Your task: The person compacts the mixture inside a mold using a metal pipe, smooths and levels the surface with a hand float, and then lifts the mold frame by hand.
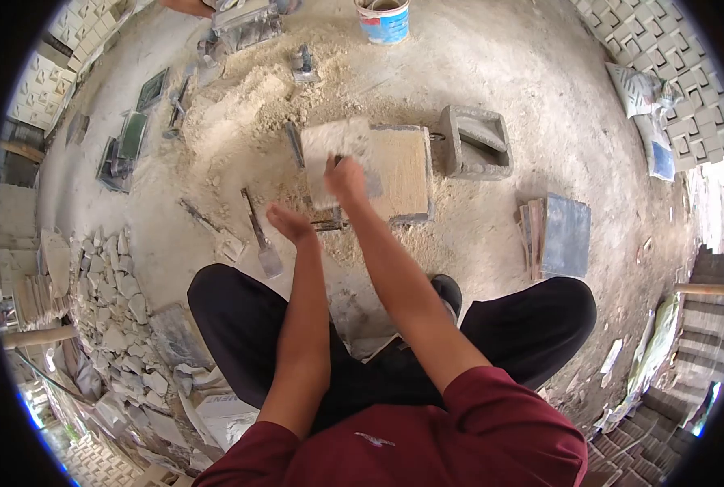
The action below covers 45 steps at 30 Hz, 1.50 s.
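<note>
Shirt (427, 454) nearest, I see the right hand (344, 179) gripping a blurred, probable float (321, 146), mould (412, 217) beneath; left hand (291, 223) open.

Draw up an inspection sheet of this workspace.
Surface: pale, dusty floor, with a powder heap at upper left.
Job's things: rectangular mould holding tan powder; square plate, blurred, over its left part.
Clutter: scraper, broken pieces, bucket, stacked slabs, concrete-like trough.
Hands: right hand grips the square plate; left hand open, apparently empty.
Cables: none clearly identifiable.
Surroundings: stacked patterned blocks at upper right.
</note>
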### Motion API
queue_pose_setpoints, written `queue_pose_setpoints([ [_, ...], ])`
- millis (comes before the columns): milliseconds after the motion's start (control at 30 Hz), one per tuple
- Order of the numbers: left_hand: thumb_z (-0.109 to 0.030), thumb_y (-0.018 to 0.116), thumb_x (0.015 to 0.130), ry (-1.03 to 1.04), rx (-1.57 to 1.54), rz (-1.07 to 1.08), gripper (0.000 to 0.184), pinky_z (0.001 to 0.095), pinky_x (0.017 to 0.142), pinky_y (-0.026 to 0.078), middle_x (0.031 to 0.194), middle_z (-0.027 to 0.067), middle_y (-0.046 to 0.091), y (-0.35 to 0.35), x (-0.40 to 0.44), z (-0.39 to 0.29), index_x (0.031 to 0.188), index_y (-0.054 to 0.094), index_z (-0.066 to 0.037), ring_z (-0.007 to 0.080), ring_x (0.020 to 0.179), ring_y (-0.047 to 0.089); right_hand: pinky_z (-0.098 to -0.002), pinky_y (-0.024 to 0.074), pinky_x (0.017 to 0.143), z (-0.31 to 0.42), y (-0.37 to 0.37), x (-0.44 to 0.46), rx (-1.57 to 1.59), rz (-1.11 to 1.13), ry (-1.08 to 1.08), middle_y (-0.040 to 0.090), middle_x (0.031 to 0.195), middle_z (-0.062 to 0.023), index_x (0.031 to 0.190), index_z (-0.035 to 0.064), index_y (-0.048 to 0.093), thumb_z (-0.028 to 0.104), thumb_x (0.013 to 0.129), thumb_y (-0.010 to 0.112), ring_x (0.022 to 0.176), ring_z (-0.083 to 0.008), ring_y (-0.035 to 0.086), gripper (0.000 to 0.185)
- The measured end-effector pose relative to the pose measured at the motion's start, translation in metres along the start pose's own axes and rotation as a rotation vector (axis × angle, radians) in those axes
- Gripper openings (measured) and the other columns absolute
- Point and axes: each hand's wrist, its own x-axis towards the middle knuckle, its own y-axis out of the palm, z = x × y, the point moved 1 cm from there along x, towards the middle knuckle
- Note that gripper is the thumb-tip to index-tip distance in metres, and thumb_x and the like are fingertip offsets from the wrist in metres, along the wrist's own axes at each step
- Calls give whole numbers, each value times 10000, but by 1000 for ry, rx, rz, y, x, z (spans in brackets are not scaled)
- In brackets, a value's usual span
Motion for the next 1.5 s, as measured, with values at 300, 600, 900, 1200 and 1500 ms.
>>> queue_pose_setpoints([
  [300,-367,376,994,121,197,-110,502,425,927,359,1091,244,485,-15,-2,14,1115,493,106,353,1036,477,-562,465,654,-60,-31,-131,-140,82,-22,606,743,-316,829,-18,527,400,908,527,730,-505,590,426],
  [600,-354,367,995,158,256,-9,494,432,923,370,1113,253,501,-4,-26,18,1125,492,106,373,1045,497,-531,472,712,-163,-163,-56,-187,-299,231,634,788,-289,786,-53,654,449,945,411,810,-461,619,580],
  [900,-332,361,999,-48,-78,193,446,357,902,420,995,177,608,3,-36,32,1056,562,61,284,965,570,-521,453,669,-97,-119,-79,-84,-268,36,614,769,-299,816,-55,593,421,937,472,761,-466,599,506],
  [1200,-308,386,988,-10,-119,-87,381,351,888,427,989,163,603,-16,2,13,1043,560,25,242,952,568,-557,449,631,-62,-23,-109,-139,-142,-98,596,696,-294,799,-22,541,358,907,554,693,-496,578,395],
  [1500,-260,422,971,2,-23,-68,279,332,876,424,982,123,590,-39,33,30,946,542,-9,205,934,557,-501,475,827,-10,-33,61,-254,-49,-2,615,906,-344,880,-77,629,411,914,476,933,-461,605,512],
])
